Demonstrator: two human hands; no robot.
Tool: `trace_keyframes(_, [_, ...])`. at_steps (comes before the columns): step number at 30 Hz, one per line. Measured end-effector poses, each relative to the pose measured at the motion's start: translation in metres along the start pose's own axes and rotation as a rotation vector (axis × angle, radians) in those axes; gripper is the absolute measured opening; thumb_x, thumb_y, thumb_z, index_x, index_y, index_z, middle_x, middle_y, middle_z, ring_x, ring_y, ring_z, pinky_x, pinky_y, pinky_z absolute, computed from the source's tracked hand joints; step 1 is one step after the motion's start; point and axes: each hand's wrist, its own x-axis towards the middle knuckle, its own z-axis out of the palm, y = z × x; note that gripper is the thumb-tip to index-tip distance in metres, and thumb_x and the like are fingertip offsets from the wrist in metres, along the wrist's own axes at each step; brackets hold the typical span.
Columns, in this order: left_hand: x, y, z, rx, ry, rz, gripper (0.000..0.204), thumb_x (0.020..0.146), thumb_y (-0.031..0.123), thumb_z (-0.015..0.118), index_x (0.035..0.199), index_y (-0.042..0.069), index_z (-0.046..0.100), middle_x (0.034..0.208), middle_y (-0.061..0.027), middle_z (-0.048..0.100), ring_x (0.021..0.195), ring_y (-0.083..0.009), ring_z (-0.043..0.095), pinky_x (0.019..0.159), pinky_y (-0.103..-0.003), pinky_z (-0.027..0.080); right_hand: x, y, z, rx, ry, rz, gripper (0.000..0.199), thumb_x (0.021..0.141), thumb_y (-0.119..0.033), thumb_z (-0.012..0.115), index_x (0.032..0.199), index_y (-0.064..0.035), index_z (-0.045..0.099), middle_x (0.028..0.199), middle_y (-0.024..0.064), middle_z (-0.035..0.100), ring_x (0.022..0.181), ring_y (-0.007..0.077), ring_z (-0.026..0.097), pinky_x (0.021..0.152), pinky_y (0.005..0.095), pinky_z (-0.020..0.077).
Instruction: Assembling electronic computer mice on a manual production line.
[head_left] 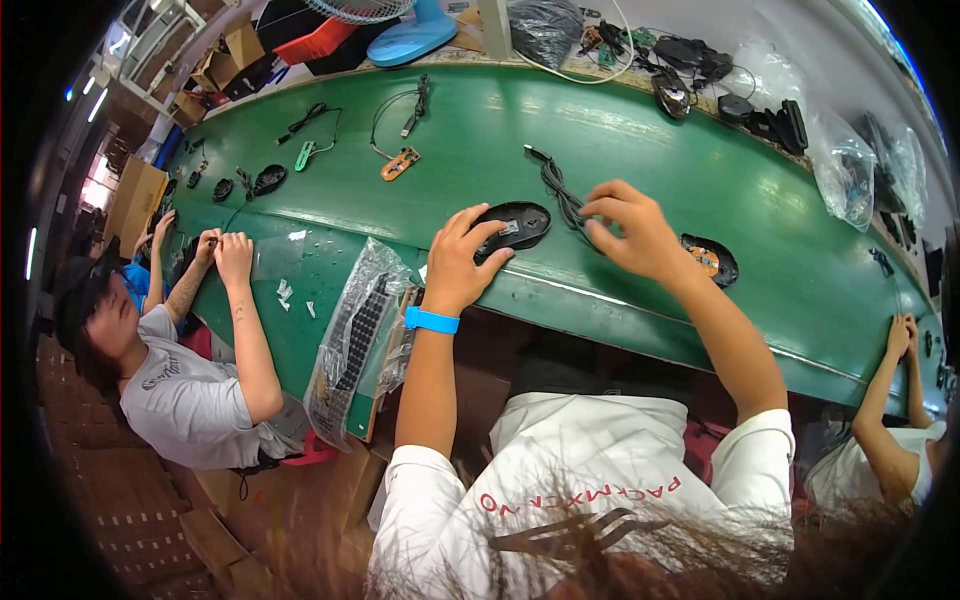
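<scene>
Head view | left hand (455, 265) fingers spread, pressing black mouse (513, 224) on green belt (640, 150) | right hand (630, 228) pinching its cable (556, 183), just right of mouse | risk: tugging cable could drag mouse from under left fingers, or knock open mouse base (712, 260) beside right wrist

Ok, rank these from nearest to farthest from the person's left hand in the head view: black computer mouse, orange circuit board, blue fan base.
1. Black computer mouse: under the left hand's fingertips.
2. Orange circuit board: farther up the green belt, to the left.
3. Blue fan base: beyond the belt's far edge.
</scene>
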Motion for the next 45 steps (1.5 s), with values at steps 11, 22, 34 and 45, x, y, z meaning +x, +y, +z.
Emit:
trace_keyframes(11, [0.003,0.018,-0.012,-0.13,0.029,-0.044,0.035,0.077,0.017,0.078,0.11,0.007,0.069,0.128,-0.0145,0.061,0.118,-0.036,0.057,0.098,-0.043,0.047,-0.076,0.022,-0.078,-0.191,0.235,0.201,0.014,0.081,-0.004,0.066,0.094,-0.0003,0.069,0.114,0.0128,0.062,0.088,0.0245,0.066,0.074,0.0335,0.0538])
trace_keyframes(22, [0.098,-0.115,-0.083,0.404,-0.046,-0.15,0.04,0.08,0.0,0.066,0.119,0.01,0.066,0.128,-0.0144,0.063,0.124,-0.0355,0.056,0.105,-0.043,0.045,-0.092,0.036,-0.078,-0.17,0.352,0.193,0.011,0.082,-0.002,0.064,0.091,0.0012,0.067,0.112,0.0132,0.062,0.092,0.0261,0.065,0.08,0.0342,0.0519])
trace_keyframes(34, [0.106,-0.167,-0.065,0.62,-0.263,-0.246,0.025,0.08,0.007,0.067,0.103,0.015,0.071,0.136,-0.0078,0.06,0.13,-0.0373,0.049,0.111,-0.051,0.036,-0.1,0.026,-0.081,-0.197,0.399,0.158,0.011,0.078,0.0,0.065,0.088,0.0007,0.067,0.103,0.0146,0.062,0.087,0.0282,0.065,0.076,0.0343,0.0529])
trace_keyframes(45, [0.098,-0.159,-0.08,0.491,-0.321,-0.184,0.017,0.082,0.011,0.067,0.098,0.008,0.07,0.098,-0.0117,0.07,0.091,-0.0318,0.067,0.09,-0.045,0.049,-0.076,0.015,-0.087,-0.225,0.413,0.099,0.008,0.077,0.001,0.065,0.085,0.0007,0.066,0.098,0.0148,0.063,0.091,0.0305,0.063,0.08,0.037,0.0512])
